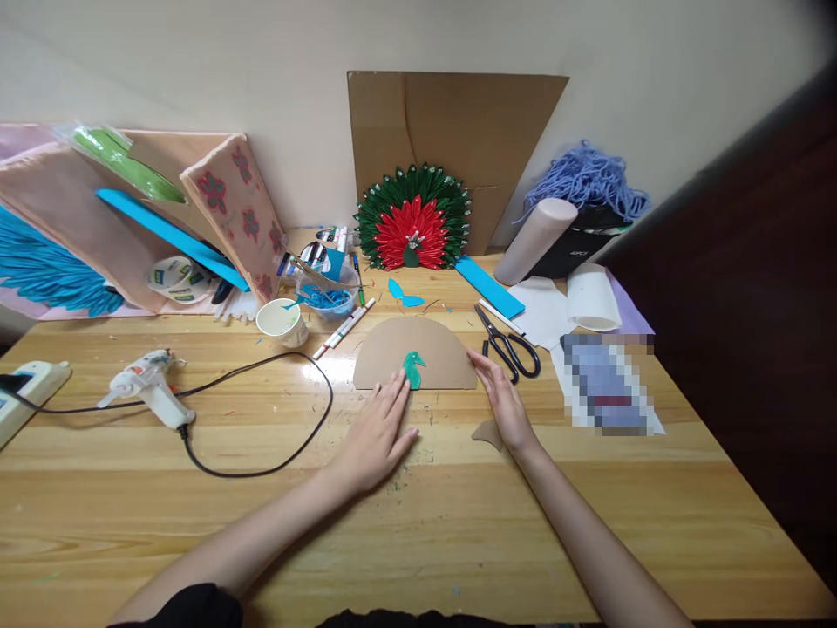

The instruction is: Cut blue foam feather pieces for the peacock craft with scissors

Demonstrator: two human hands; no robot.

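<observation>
Black sleeve showed nearest, below a half-round cardboard piece

From the sleeve, the left forearm slanted up across the tabletop, while the right forearm came in from the other side. Between the two hands the cardboard piece lay flat, straight edge towards the person, with a green bird-shaped cutout at its middle by that edge. The left hand had its fingertips at the cutout's left side; its grip was wide, the thumb spread well away from the fingers. The right hand lay at the cardboard's right corner, fingers straight and together; whether its grip pinched the edge could not be told.

A small curved scrap lay beside the right wrist, and black-handled scissors rested just beyond the right hand. Beyond the round edge lay two bright blue pieces, and behind them a red and green fan stood before an upright brown sheet. Off to the left, a white glue gun trailed a looping black cable.
</observation>
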